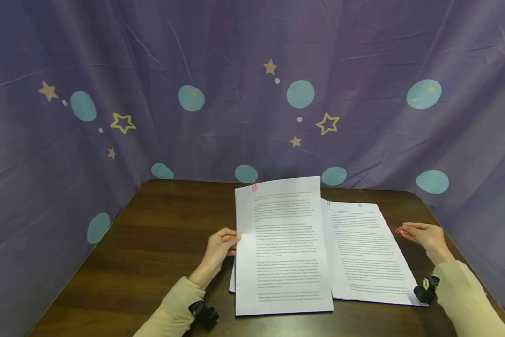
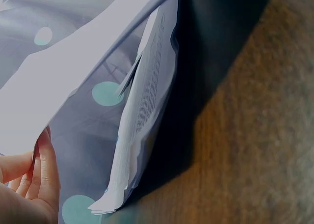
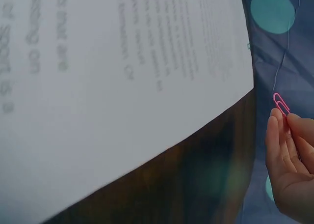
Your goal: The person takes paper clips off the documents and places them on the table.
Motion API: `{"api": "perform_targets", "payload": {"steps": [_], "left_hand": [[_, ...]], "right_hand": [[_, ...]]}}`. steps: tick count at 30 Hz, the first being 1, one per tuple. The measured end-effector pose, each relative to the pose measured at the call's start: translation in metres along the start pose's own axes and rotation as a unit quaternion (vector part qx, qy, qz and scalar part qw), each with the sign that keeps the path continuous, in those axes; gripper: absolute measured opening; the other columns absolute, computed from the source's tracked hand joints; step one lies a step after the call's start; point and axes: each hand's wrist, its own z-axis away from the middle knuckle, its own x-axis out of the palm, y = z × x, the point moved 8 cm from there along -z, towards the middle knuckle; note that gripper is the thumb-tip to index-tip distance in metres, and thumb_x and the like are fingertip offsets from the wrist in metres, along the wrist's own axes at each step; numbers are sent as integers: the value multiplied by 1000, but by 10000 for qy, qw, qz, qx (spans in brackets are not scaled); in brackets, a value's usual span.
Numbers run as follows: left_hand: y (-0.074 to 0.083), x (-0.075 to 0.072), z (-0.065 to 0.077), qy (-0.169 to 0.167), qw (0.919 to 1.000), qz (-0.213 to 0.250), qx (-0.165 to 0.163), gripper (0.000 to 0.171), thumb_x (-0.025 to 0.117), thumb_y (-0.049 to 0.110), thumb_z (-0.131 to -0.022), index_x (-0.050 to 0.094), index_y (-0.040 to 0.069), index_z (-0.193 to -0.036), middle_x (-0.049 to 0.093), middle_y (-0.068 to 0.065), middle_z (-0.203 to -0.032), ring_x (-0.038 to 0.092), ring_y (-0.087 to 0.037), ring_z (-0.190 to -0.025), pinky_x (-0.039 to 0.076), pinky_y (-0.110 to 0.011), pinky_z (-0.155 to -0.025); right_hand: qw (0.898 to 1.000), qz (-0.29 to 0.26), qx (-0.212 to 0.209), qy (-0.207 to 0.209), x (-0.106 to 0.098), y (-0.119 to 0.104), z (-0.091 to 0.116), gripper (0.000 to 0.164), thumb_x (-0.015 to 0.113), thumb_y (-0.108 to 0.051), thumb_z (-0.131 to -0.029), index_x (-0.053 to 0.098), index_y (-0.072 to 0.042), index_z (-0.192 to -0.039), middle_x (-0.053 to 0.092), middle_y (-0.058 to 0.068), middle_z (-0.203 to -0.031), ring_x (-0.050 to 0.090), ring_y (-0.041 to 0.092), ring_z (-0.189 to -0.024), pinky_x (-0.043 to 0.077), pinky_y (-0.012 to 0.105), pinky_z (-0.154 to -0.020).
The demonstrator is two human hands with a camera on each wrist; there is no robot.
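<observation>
My left hand pinches the left edge of a printed stack of paper, holding it raised off the table. A pink paper clip sits on that stack's top edge near its left corner. Between the thumb and fingertips of my right hand is another pink paper clip, to the right of the papers. A second printed stack lies on the table, partly hidden behind the raised one. Two green paper clips, one at the left and one at the right, grip its top edge.
The brown wooden table extends to the left of the papers. Behind it hangs a purple curtain with stars and teal spots. In the left wrist view, sheets of a lower stack show beneath the raised paper.
</observation>
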Motion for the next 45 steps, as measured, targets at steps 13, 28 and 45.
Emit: {"api": "perform_targets", "payload": {"steps": [13, 28, 45], "left_hand": [[0, 0, 0, -20, 10000, 54, -82, 15, 61, -3, -78, 54, -12, -87, 59, 1, -62, 50, -8, -50, 45, -20, -44], [0, -1, 1, 14, 10000, 15, -1, 15, 61, -2, -78, 54, -12, -86, 60, 0, -63, 52, -10, -51, 45, -20, -44], [1, 0, 1, -40, 10000, 49, -14, 15, 62, -1, -78, 53, -11, -86, 60, 2, -62, 51, -8, -50, 44, -19, -44]], "right_hand": [[9984, 458, 315, -46, -14, 13, 6, 15, 47, 8, -84, 59, 17, -87, 63, -5, -64, 63, 6, -60, 51, 21, -59], [9945, 1013, 259, -108, -15, 21, 5, 31, 44, 11, -84, 37, 35, -103, 62, -4, -65, 61, 3, -59, 51, 21, -58], [9843, 1747, -250, 82, -7, 3, 3, 38, 51, -2, -86, 42, 26, -110, 62, -7, -74, 60, 1, -63, 52, 21, -60]]}}
